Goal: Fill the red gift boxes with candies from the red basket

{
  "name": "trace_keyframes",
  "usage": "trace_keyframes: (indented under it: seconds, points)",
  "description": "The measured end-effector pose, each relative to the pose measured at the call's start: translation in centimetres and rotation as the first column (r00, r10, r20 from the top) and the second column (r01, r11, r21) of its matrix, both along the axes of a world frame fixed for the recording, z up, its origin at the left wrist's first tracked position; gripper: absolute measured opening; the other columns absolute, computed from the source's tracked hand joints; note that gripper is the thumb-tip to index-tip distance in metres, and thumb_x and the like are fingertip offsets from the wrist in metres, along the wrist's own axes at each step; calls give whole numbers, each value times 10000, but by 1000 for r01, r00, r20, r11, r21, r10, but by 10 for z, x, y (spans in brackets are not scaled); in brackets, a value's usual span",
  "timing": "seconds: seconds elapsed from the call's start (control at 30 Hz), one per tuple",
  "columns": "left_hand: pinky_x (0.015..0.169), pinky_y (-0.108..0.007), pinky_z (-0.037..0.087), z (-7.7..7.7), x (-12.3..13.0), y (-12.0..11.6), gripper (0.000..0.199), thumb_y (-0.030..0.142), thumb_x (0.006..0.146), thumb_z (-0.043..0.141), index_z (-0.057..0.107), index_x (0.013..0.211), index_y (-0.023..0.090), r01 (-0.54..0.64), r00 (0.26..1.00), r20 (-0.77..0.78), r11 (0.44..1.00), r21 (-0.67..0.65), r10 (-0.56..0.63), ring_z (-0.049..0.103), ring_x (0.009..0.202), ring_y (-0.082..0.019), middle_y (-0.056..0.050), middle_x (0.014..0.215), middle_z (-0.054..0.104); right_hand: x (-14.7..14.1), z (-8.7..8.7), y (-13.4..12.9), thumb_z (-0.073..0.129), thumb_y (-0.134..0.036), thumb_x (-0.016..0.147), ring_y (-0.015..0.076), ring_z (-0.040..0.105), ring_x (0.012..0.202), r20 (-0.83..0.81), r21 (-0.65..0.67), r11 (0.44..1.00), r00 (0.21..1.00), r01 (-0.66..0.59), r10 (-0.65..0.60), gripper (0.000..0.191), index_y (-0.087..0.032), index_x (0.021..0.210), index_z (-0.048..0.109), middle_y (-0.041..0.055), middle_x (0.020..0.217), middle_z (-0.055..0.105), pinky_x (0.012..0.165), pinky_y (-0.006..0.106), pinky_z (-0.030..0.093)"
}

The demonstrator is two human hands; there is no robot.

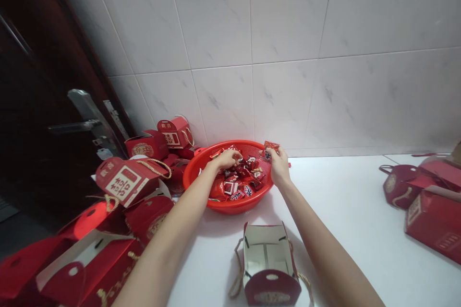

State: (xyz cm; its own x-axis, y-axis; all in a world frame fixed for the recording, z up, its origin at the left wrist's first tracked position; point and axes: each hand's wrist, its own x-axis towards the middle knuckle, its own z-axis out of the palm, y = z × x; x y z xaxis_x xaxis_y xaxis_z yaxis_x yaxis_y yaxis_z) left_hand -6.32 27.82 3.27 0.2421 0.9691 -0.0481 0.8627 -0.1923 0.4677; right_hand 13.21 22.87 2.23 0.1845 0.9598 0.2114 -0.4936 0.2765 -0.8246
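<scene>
A red plastic basket (223, 208) holds many wrapped candies (248, 190), mostly in red and dark wrappers. My left hand (229, 159) reaches into the basket from the left, its fingers bent over the candies; whether it grips one I cannot make out. At the basket's right rim, my right hand (279, 165) is closed on wrapped candies (271, 147), whose red and dark wrappers show above the thumb. Close to me, between my forearms, stands an open dark red gift box (268, 249) with a pale inside and rope handles at its sides.
Red gift boxes (131, 180) with rope handles are piled at the left, some open. More red boxes (435, 220) stand at the right on the white table (342, 192). Behind rises a tiled wall (284, 100); a dark door with a metal handle (88, 122) is at left.
</scene>
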Motion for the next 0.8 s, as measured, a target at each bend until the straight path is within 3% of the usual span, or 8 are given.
trace_keyframes:
  seconds: [0.17,0.3,0.4,0.47,0.53,0.67,0.8]
  points:
    - [840,-227,540,2,11,-5,526,6,689,508,716,1157,125,49,999,-14,998,27,-49,702,1014,-188,-92,1108,762,0,-1,1,623,-282,681,155,668,597,9,3,1000,1000,5,-5,139,-212,792,577,-21,670,697,523,250,538]
    - [922,-242,514,2,32,-14,439,159,710,675,735,1144,196,257,964,-61,965,-55,-260,683,1069,-208,-49,1153,751,0,0,2,631,-292,662,187,698,666,2,-4,1000,1000,15,-15,161,-205,791,586,-6,664,700,532,253,528]
    - [1033,-315,469,-3,47,-21,661,303,625,813,673,1268,245,414,874,-205,897,-158,-440,600,1224,-271,-66,1351,644,0,0,2,643,-290,655,186,707,697,-13,-4,1000,1000,18,-18,162,-206,782,586,-16,675,697,564,251,537]
    - [1050,-362,461,-6,56,-24,749,331,572,850,659,1291,249,431,827,-311,883,-183,-468,557,1272,-317,-100,1429,572,0,-1,3,642,-292,659,176,703,682,-15,-2,1000,1000,20,-20,157,-212,779,579,-28,669,688,557,243,532]
    - [998,-360,495,-7,60,-25,715,291,564,847,681,1259,253,404,811,-381,896,-183,-444,590,1220,-333,-107,1382,604,0,-2,3,637,-298,668,170,692,649,-4,0,1000,1000,20,-20,157,-216,788,577,-33,655,679,524,236,515]
    - [842,-281,534,1,54,-21,469,106,653,710,756,1096,252,234,851,-455,965,-120,-263,704,960,-261,-60,1061,760,-1,-3,3,637,-305,674,165,679,628,7,24,1000,1000,20,-20,152,-216,784,583,-27,659,685,519,244,518]
    - [813,-269,531,11,32,-16,436,31,694,595,770,1050,211,124,875,-465,991,-55,-136,708,986,-249,-88,1083,766,-1,0,2,639,-287,658,175,701,683,-10,16,1000,1000,22,-22,152,-203,774,587,-21,661,681,629,275,560]
